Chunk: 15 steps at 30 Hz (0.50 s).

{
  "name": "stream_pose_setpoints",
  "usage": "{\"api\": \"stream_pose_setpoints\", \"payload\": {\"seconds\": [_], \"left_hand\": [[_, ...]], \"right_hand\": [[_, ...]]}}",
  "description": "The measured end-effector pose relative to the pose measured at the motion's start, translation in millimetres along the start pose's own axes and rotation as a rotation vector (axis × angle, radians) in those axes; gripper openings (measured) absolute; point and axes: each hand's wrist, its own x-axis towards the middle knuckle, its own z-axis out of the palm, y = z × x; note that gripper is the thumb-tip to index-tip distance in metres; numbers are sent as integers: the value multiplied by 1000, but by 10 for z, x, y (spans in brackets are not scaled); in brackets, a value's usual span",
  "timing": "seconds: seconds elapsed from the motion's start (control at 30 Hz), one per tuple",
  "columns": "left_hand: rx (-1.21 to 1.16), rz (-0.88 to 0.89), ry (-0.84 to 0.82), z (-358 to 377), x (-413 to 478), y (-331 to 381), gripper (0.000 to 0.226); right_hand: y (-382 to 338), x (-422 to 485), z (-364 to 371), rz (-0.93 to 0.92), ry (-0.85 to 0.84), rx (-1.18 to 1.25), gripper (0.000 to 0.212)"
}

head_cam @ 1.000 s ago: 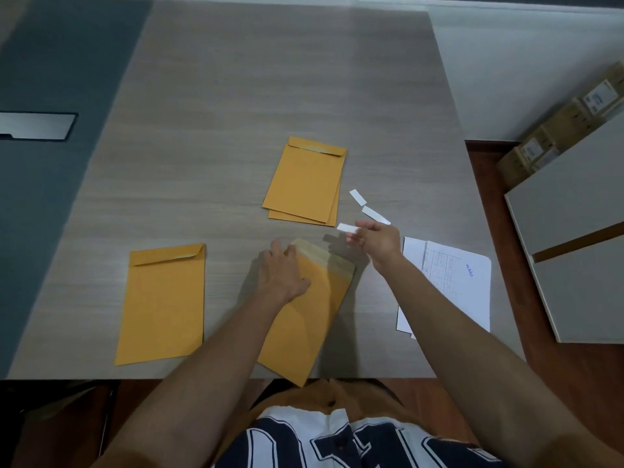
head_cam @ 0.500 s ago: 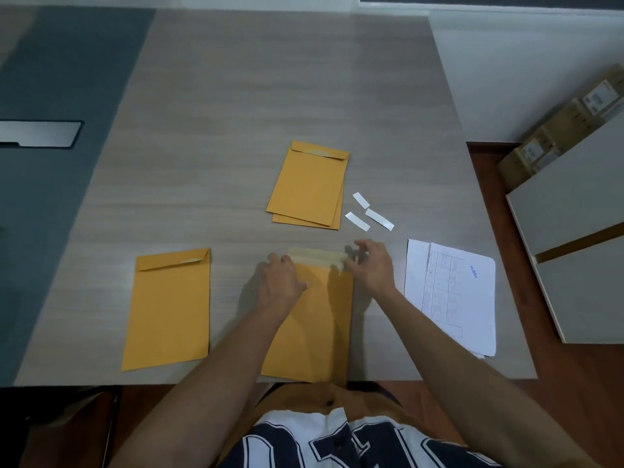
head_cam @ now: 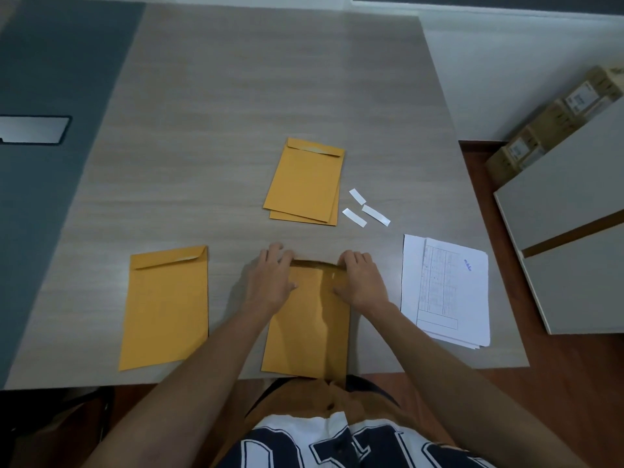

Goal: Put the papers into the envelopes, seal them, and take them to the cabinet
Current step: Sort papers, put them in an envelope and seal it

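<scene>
A brown envelope lies upright at the table's front edge, its bottom just over the edge. My left hand and my right hand grip its top corners and hold its flap folded down over the top. A second brown envelope, its flap folded over, lies flat to the left. Two stacked brown envelopes rest farther back in the middle. A stack of white printed papers sits to the right of my right hand.
Three white peel-off strips lie between the envelope stack and the papers. The wooden table stretches far ahead. A grey-white cabinet stands at the right, with cardboard boxes behind it.
My right hand dropped the white strip beside the other two and came back to the envelope. The envelope was turned straight, and both hands folded its flap down.
</scene>
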Motion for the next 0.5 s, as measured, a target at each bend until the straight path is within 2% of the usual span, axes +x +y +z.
{"api": "stream_pose_setpoints", "payload": {"seconds": [0.07,0.13,0.37,0.5], "left_hand": [[5,78,22,69,-84,-75,47],[21,149,35,125,-160,-169,39],[131,225,-54,74,-263,-219,66],[282,282,-132,-18,-246,-235,64]], "right_hand": [[-10,-76,51,-50,4,-54,33],[-6,-167,129,-92,4,-88,32],[-275,-311,230,-113,-55,-263,70],[-327,-282,355,-172,-138,-347,78]]}}
